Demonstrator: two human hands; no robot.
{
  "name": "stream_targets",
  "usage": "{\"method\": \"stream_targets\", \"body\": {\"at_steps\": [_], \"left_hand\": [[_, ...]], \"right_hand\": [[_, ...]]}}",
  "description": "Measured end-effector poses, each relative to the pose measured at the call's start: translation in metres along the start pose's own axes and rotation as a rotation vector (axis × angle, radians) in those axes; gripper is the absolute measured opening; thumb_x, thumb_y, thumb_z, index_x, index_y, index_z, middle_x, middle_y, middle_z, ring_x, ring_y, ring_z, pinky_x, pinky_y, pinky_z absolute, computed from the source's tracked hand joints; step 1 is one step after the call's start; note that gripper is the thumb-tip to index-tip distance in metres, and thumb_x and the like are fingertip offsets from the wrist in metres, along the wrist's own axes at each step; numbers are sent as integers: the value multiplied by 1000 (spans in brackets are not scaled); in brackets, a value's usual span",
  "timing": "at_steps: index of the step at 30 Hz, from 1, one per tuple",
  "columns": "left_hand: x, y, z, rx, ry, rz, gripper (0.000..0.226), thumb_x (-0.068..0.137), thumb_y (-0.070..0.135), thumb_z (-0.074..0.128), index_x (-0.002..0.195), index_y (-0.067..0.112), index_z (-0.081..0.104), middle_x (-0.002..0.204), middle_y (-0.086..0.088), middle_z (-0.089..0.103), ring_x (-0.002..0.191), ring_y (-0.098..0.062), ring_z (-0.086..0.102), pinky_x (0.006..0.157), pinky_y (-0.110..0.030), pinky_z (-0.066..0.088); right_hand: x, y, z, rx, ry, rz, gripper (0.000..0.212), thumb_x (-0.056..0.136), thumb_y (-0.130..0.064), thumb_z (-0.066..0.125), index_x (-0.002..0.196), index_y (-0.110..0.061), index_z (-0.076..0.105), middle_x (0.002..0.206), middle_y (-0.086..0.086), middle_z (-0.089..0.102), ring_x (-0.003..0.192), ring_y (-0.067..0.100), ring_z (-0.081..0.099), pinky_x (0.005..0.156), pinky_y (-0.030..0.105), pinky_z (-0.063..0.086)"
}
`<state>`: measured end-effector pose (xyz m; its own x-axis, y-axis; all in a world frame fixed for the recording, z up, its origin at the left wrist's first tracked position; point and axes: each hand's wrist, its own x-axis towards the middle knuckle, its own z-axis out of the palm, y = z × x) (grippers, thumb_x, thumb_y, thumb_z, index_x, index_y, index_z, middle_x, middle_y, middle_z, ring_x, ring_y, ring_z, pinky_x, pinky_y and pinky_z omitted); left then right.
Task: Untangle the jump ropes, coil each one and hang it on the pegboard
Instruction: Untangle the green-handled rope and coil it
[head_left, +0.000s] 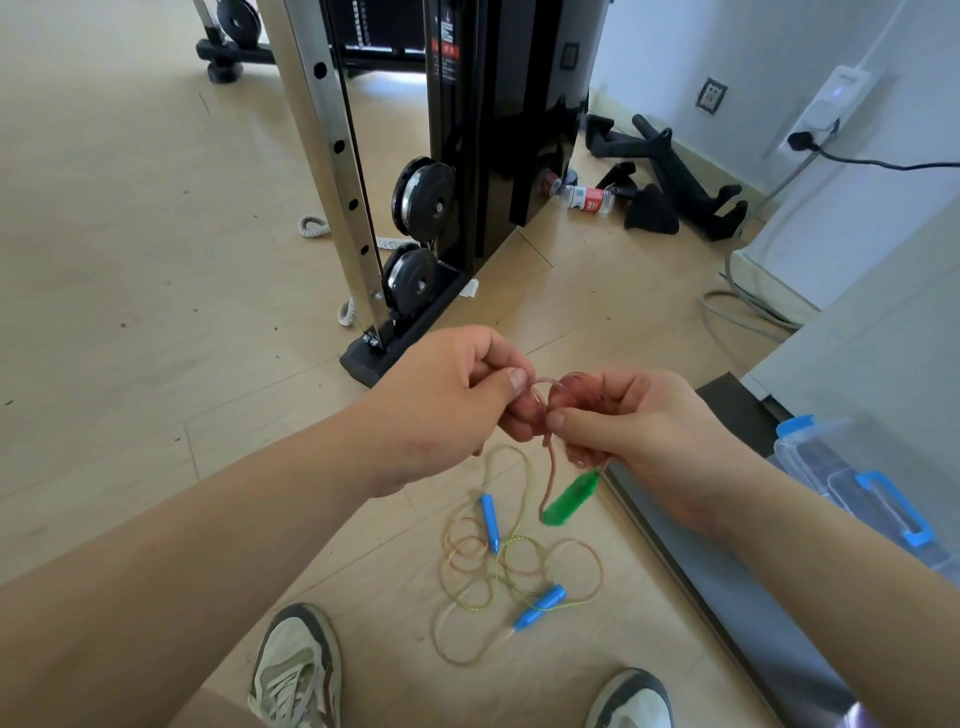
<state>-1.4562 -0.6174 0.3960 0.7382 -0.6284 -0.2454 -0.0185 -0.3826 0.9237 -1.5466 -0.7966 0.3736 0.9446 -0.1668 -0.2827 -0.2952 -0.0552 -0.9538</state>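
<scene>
Above the floor (156, 260), a bunched pink rope (571, 388), green handle (571, 496) dangling, is pinched by left grip (447, 410) and right grip (639, 431); the clear box's (841, 467) contents cannot be told.

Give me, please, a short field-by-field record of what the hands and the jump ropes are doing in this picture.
left hand: pinches the pink rope between thumb and fingers
right hand: grips the same rope's bundled loops
green handle: hangs below the right hand
floor ropes: lie in tangled loops, untouched
blue handles: two, among the floor ropes
pegboard: not in view
nearby: cable machine; water bottle lying on its side
</scene>
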Motion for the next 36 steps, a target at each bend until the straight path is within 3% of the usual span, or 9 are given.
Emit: {"method": "stream_targets", "body": {"at_steps": [8, 14, 18, 21, 24, 27, 30, 34, 36], "left_hand": [[1, -3, -2, 31, 9, 18, 12, 105, 13, 52, 101, 14, 64, 81, -2, 79, 82, -31, 75, 64, -32, 59], [2, -2, -3, 40, 122, 20, 15, 106, 8, 47, 102, 13, 61, 81, -3, 78, 75, -12, 77, 56, -26, 59], [11, -7, 0, -248, 380, -42, 17, 108, 7, 42, 106, 10, 59, 80, -2, 75, 73, -14, 75, 54, -26, 55], [14, -7, -5, -622, 173, -157, 15, 106, 7, 48, 110, 8, 62, 72, -3, 65, 78, -21, 67, 59, -31, 45], [8, -11, -16, -73, -49, -75, 18, 101, 31, 61, 111, 18, 69, 66, -4, 63, 75, -15, 65, 71, -29, 47], [4, -10, -14, 380, -109, 5, 11, 100, 35, 62, 101, 32, 73, 70, -2, 72, 60, -1, 66, 61, -14, 49], [8, -7, -14, 308, 59, -26, 23, 106, 29, 48, 97, 24, 69, 71, 0, 75, 66, -5, 70, 65, -24, 55], [18, -7, -28, -296, 241, -160, 28, 112, 23, 37, 103, 7, 58, 87, -11, 79, 89, -26, 78, 86, -44, 59], [18, -19, -28, -66, 122, -223, 24, 109, 26, 44, 105, 11, 62, 89, -6, 80, 94, -24, 76, 93, -45, 60]], "right_hand": [[-2, -4, 6, -142, 73, 69, 8, 88, -14, 76, 84, -13, 82, 65, 10, 70, 59, 13, 61, 60, 27, 48], [1, 2, 0, -218, 151, 91, 13, 91, -13, 68, 82, -13, 78, 86, 3, 80, 63, 10, 61, 75, 39, 54], [2, 2, 0, -198, 106, 135, 17, 98, -13, 60, 91, -10, 76, 89, 0, 81, 64, 9, 58, 69, 31, 49], [3, 4, -3, -251, 111, 139, 20, 96, -13, 61, 82, -13, 76, 84, 3, 80, 63, 11, 58, 68, 31, 50], [3, 6, -8, -340, 114, 140, 19, 92, -16, 63, 79, -15, 77, 80, 2, 79, 64, 11, 62, 72, 39, 56], [0, 7, -4, -385, 61, 131, 15, 92, -21, 63, 86, -16, 76, 86, -1, 80, 70, 15, 66, 77, 51, 60], [1, 12, -7, -384, 65, 140, 15, 96, -19, 61, 89, -12, 72, 88, -4, 80, 77, 15, 71, 83, 49, 61], [3, 16, -16, -299, 90, 210, 14, 96, -14, 58, 94, -10, 71, 91, 0, 81, 72, 13, 63, 84, 42, 55], [3, 19, -13, -311, 50, 201, 15, 96, -14, 58, 94, -10, 72, 91, 3, 81, 74, 15, 61, 83, 44, 55]]}}
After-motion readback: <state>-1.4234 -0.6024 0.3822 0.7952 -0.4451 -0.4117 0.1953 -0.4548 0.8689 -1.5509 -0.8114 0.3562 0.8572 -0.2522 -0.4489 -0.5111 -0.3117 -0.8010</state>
